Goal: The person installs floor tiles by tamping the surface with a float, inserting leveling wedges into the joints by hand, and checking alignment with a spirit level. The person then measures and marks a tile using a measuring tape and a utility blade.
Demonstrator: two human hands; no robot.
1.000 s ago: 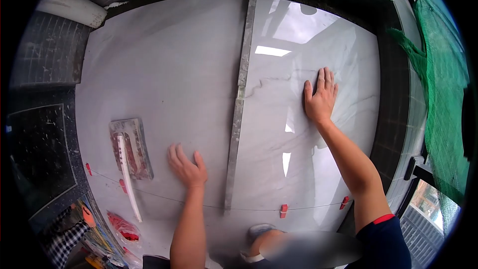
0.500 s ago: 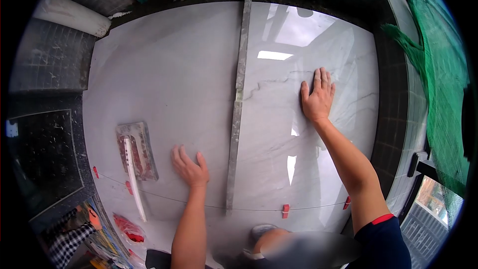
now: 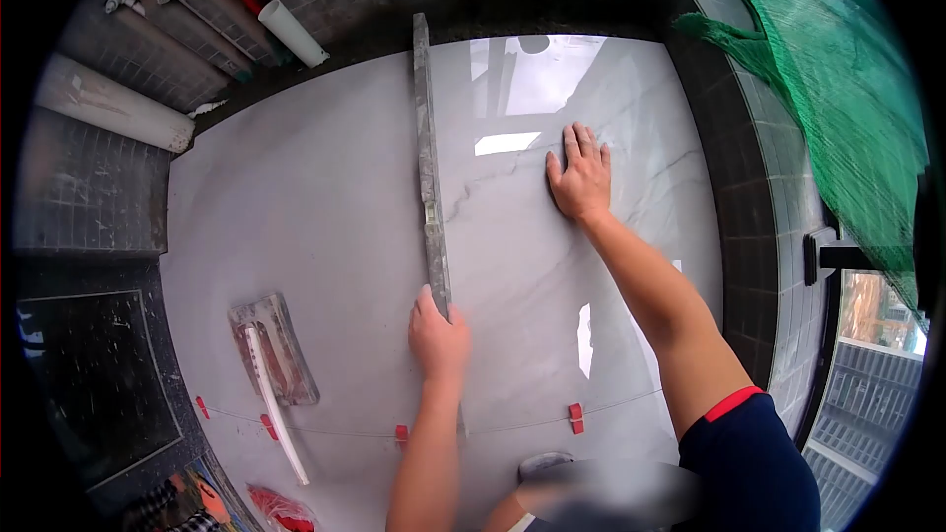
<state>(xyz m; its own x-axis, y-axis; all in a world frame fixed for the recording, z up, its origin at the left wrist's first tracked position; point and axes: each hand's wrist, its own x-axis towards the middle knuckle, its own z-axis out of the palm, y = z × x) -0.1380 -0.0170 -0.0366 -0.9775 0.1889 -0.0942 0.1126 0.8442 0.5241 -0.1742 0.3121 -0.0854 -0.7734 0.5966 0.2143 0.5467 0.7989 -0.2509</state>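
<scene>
A long, mortar-smeared spirit level (image 3: 426,128) lies across glossy grey-white veined tiles (image 3: 296,187). My left hand (image 3: 439,340) is closed around its near end, with fingers on one side and the thumb on the other. To the right of it, my right hand (image 3: 581,177) rests palm down on the shiny tile, fingers stretched out and holding nothing. Left of my left hand lies a dirty rectangular flat tool (image 3: 276,345) with a long white handle (image 3: 276,424).
Small red wedges (image 3: 576,419) sit along a thin line near me. A clear bag with red pieces (image 3: 281,507) lies at lower left. White pipes (image 3: 293,34) stand by the far wall. Green netting (image 3: 808,69) hangs at right. A dark glossy panel (image 3: 99,384) is at left.
My left hand has moved right from the bare tile and taken hold of the level's near end. My right hand stays flat on the tile. The whole view has shifted.
</scene>
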